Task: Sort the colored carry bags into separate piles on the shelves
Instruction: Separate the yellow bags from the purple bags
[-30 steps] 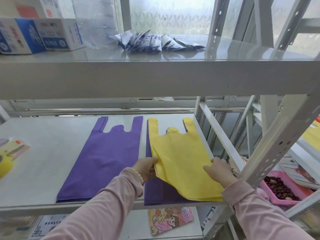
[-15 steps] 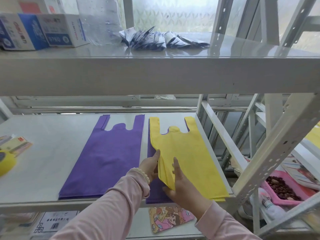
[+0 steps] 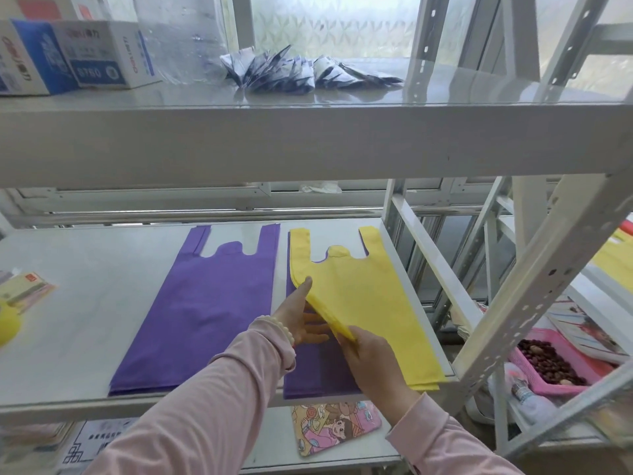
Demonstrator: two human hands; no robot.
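Legend: the white cardboard box (image 3: 102,53) at the far left of the upper shelf (image 3: 308,138) bore "0760" in pale digits on a blue panel. Red lettering there and on the neighbouring blue-and-white box (image 3: 30,60) was illegible.

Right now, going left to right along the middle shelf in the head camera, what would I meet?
small coloured packet → purple bag pile → yellow bags → then, past the rack's edge, pink basket
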